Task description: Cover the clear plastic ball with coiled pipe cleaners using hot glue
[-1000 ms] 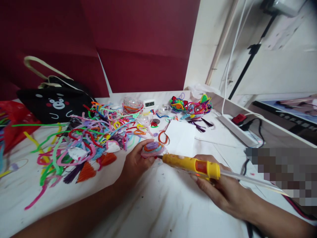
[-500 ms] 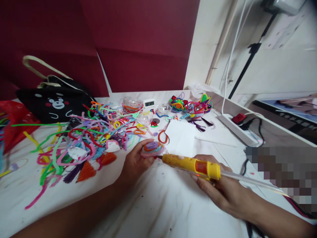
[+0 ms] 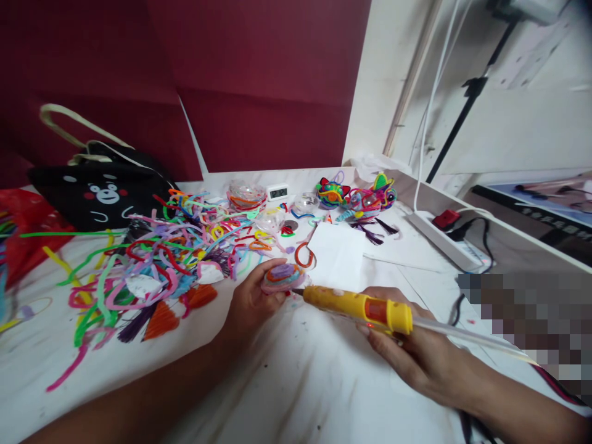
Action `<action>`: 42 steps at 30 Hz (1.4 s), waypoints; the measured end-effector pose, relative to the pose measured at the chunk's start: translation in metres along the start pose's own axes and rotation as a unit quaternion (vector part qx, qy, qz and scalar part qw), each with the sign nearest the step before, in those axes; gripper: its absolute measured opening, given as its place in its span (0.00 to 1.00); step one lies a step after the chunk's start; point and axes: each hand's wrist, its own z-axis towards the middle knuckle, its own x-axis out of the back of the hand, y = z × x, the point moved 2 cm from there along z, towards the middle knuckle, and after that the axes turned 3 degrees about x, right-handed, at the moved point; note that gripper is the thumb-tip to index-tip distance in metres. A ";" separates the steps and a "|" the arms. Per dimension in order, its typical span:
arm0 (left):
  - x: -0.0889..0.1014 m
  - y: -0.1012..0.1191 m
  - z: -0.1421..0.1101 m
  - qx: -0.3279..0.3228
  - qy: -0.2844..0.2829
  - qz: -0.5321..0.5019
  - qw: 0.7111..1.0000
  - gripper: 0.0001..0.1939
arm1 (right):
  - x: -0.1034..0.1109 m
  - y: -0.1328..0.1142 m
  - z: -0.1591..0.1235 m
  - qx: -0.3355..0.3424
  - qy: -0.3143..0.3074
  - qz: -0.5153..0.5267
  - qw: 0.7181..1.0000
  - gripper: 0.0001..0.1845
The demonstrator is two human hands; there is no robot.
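My left hand (image 3: pixel 252 302) is closed round a small round piece wound from coloured pipe cleaners (image 3: pixel 283 276), held just above the white table (image 3: pixel 296 382). My right hand (image 3: pixel 411 354) grips a yellow and orange glue gun (image 3: pixel 358 306) with a clear glue stick jutting out behind. The gun's nozzle tip touches the lower right edge of the wound piece.
A big tangle of loose pipe cleaners (image 3: pixel 161 259) covers the table's left and middle. Behind it lie a black bear-face bag (image 3: pixel 102 194), a small digital clock (image 3: pixel 278 193), clear plastic domes (image 3: pixel 245 192), finished colourful pieces (image 3: pixel 356 197), white paper (image 3: pixel 340 256) and a power strip (image 3: pixel 444 240).
Almost nothing: the view has shifted slightly, and both hands hold the same pose with the nozzle at the piece.
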 end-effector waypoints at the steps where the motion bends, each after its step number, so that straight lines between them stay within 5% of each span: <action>1: 0.000 0.000 0.000 -0.002 -0.001 0.000 1.000 0.26 | 0.000 0.000 0.000 0.000 0.004 0.000 1.000 0.15; 10: -0.002 0.001 -0.001 0.013 0.014 -0.017 1.000 0.27 | 0.001 0.004 0.000 -0.015 0.006 0.071 0.997 0.20; 14: -0.002 0.003 -0.001 0.002 0.021 -0.010 1.000 0.25 | 0.002 0.004 0.001 -0.057 0.004 0.120 0.991 0.13; 17: -0.003 0.004 0.000 0.001 0.023 -0.010 1.000 0.24 | 0.001 0.007 0.004 -0.161 -0.015 0.200 0.966 0.07; 20: -0.002 0.007 0.000 0.006 0.023 -0.015 1.000 0.24 | 0.001 0.011 0.009 -0.271 -0.018 0.290 0.918 0.13; 27: 0.000 0.009 0.003 0.032 0.054 -0.002 0.998 0.27 | 0.003 0.028 0.024 -0.384 -0.029 0.412 0.826 0.19; 33: -0.003 0.016 0.003 0.023 0.070 -0.035 0.997 0.31 | 0.003 0.034 0.030 -0.468 -0.045 0.394 0.789 0.25; 37: -0.002 0.016 0.001 0.020 0.065 -0.033 0.997 0.32 | -0.006 0.040 0.025 -0.467 -0.081 0.427 0.770 0.24; 42: 0.002 0.012 -0.001 -0.013 0.048 -0.020 0.999 0.30 | -0.014 0.055 0.013 -0.458 -0.128 0.373 0.797 0.22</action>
